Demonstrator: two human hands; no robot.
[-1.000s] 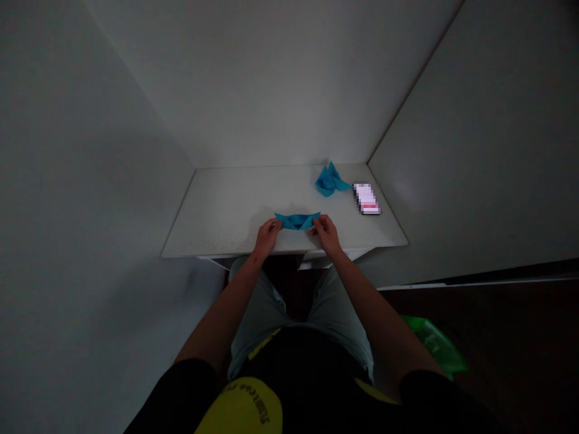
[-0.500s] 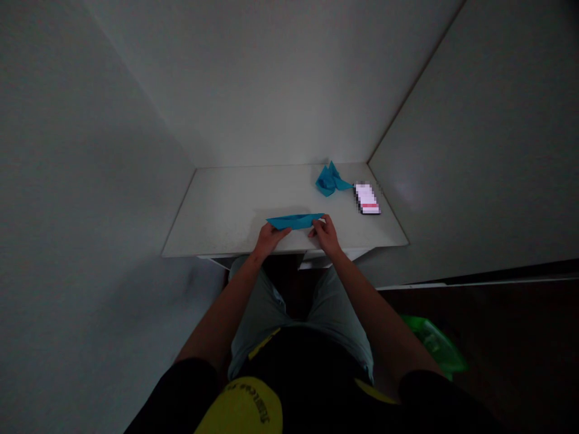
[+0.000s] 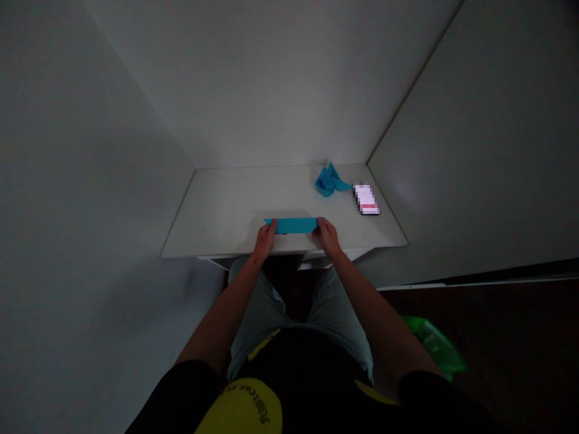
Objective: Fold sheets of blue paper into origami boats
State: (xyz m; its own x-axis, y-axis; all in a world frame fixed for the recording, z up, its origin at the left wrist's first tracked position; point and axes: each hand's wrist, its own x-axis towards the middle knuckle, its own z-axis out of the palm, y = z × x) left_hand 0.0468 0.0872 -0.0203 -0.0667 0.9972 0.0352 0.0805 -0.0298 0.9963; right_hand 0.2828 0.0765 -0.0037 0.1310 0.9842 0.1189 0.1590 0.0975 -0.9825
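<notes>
Folded blue paper strip (image 3: 292,225) held lengthwise, level and crosswise to the person, between two bare hands above the near part of a white bench (image 3: 217,202); whether the strip touches the bench surface cannot be told. The left hand (image 3: 265,237) grips the strip's left end and the right hand (image 3: 328,236) grips its right end, both closed on the paper with the fingers curled over it. The forearms run up from the lower corners of the view and meet the bench's front edge. Further back on the bench, toward the right, lies a second, bulkier blue paper piece (image 3: 328,181), folded into points and well apart from both hands. Just to its right lies a flat rectangular object (image 3: 366,199), pale with a red band, too blurred to identify. White walls (image 3: 271,84) rise behind and beside the bench. Below it are the person's pale shorts (image 3: 266,301), and a bright green object (image 3: 434,345) lies on the dark floor to the right.
</notes>
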